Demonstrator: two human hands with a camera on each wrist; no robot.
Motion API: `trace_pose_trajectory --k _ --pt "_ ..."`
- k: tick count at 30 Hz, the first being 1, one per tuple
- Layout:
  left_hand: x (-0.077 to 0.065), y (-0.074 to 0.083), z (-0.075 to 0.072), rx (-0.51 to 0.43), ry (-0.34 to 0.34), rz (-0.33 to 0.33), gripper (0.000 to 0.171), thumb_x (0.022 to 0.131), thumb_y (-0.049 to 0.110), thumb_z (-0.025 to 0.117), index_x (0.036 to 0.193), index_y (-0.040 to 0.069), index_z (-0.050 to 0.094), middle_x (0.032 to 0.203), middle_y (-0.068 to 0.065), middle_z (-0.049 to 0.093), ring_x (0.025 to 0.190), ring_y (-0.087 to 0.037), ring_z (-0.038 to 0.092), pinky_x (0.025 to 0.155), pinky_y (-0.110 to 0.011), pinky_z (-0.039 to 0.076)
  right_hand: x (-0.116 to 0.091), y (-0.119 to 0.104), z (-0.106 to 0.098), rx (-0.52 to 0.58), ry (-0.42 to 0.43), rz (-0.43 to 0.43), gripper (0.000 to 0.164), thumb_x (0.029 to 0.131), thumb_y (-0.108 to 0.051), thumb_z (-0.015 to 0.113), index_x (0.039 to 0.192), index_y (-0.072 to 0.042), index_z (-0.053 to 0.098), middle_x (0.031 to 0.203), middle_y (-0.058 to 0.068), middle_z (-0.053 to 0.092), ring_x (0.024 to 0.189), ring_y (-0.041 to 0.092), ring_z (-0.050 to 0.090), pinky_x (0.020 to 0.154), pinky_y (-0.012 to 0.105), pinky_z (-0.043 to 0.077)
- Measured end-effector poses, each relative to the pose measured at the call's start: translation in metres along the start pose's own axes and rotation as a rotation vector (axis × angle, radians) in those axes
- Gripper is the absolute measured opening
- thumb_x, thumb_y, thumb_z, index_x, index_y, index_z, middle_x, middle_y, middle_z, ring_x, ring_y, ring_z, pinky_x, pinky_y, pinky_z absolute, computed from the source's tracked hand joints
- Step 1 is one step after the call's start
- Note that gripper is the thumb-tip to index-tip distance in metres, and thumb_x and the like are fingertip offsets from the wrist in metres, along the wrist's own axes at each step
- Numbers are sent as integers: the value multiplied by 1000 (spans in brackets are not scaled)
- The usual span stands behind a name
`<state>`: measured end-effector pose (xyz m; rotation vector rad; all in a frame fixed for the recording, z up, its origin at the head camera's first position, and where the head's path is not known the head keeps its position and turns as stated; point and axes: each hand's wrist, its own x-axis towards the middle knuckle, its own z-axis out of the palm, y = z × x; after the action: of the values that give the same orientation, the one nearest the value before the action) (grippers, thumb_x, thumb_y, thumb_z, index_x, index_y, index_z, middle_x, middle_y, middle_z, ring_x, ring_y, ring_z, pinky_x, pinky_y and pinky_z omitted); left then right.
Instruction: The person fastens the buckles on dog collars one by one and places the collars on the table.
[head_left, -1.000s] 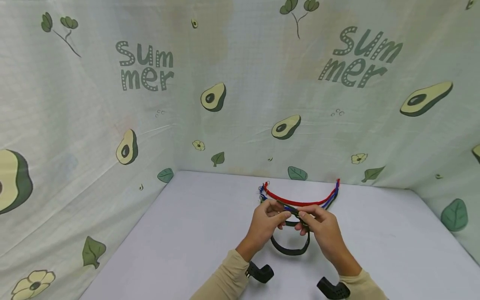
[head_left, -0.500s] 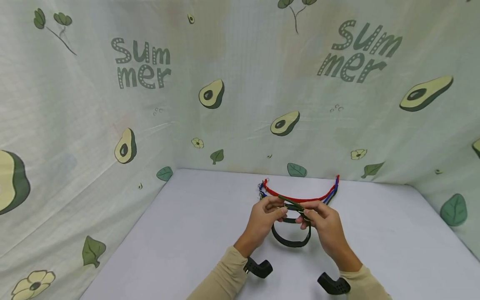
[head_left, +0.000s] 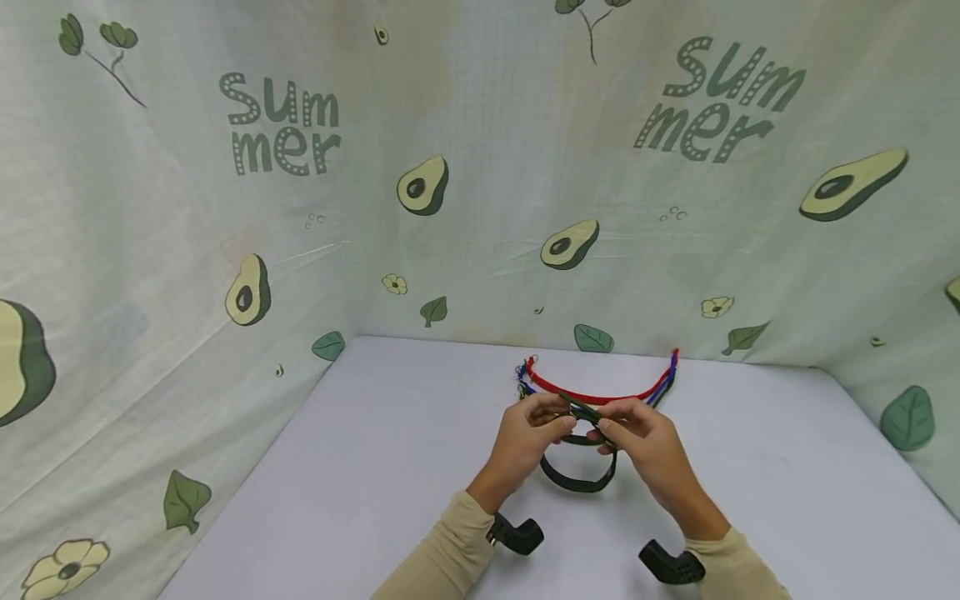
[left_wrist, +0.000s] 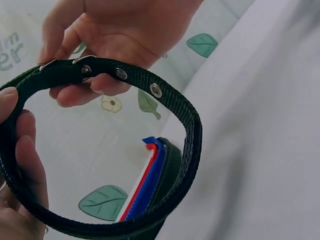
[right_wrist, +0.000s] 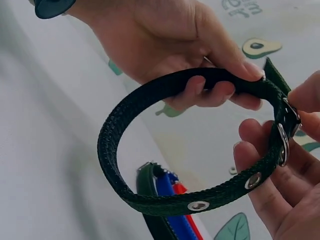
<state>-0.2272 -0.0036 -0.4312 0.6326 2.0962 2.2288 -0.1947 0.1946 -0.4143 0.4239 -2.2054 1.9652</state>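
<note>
The collar [head_left: 576, 483], a dark green loop, is held up above the table [head_left: 750, 467] between both hands. The left hand [head_left: 525, 429] grips its band, fingers curled inside the loop; in its own wrist view this hand is cut off at the left edge. The right hand [head_left: 648, 437] pinches the part by the buckle [right_wrist: 292, 112]. Just what its fingertips press there is hard to make out — the thumb covers some of the buckle, and in the head view the hands hide most of it. The tip [right_wrist: 276, 75] of the strap pokes up between the hands; how far it is threaded cannot be told. The ring [right_wrist: 284, 145] and the eyelets [left_wrist: 156, 90] show plainly from the wrists, though one eyelet sits partly behind the right hand's fingers.

Beyond, a red collar [head_left: 592, 398], a blue collar [head_left: 662, 387] and a second green collar [right_wrist: 146, 185] lie side by side. The hands hide part of them in the head view, and both wrist views cut them off below. A pale strip beside the red one is unclear. Both sleeves [head_left: 438, 550] run out of the picture.
</note>
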Motion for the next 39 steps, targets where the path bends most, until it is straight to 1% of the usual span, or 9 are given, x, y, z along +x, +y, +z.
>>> trace_pose_trajectory --k 5,11,15,20,22,25,29,34,39 --pt "-2 4 -1 44 -11 -1 29 94 21 72 119 7 68 109 -2 70 94 -14 65 74 -25 52 -1 -1 2 -48 -6 28 29 99 -22 66 120 -1 65 107 16 67 83 25 70 69 36 59" --pt "-3 5 0 27 -40 -30 28 95 21 71 117 5 71 100 -3 70 84 -13 61 70 -25 51 -2 2 3 -71 -3 5 26 99 -20 65 117 -1 67 99 16 69 79 24 70 66 36 59" --pt "-4 5 0 64 -91 -54 29 96 26 70 117 7 72 96 1 69 82 -12 58 71 -28 49 -4 2 4 -125 0 -63 20 100 -17 65 115 -6 69 104 12 68 79 23 70 63 36 59" --pt "-5 4 1 67 -119 -64 29 94 28 73 116 10 73 103 4 72 95 -11 65 82 -27 53 -5 0 6 -155 0 -169 19 99 -8 64 117 -8 71 111 9 66 82 23 71 64 35 59" --pt "-5 4 1 54 -117 -63 28 94 27 73 116 10 72 106 3 72 99 -12 66 85 -27 53 -5 -1 6 -159 7 -194 20 98 -4 63 117 -8 71 112 8 66 82 22 71 66 33 59" --pt "-5 3 2 46 -107 -54 27 94 25 73 115 8 71 106 1 71 98 -13 66 84 -27 54 -5 -2 7 -167 19 -214 22 98 0 63 117 -8 72 111 7 65 82 22 70 70 32 59" --pt "-5 3 4 53 -87 -42 30 95 24 72 117 5 70 108 -1 70 99 -13 66 84 -26 54 -5 -1 8 -188 28 -224 25 97 3 62 118 -7 72 111 6 65 85 21 70 70 33 60" --pt "-5 3 4 102 -68 -16 31 95 25 71 119 6 70 109 -1 69 99 -12 64 84 -26 54 -4 -2 10 -235 55 -267 34 95 8 61 124 -6 70 110 6 64 89 16 66 66 32 59" --pt "-6 3 4 170 -36 15 31 95 28 70 119 8 71 108 1 69 96 -11 63 81 -25 54 -2 -1 11 -284 69 -332 40 94 12 59 126 -8 70 105 7 62 81 17 65 61 29 59"
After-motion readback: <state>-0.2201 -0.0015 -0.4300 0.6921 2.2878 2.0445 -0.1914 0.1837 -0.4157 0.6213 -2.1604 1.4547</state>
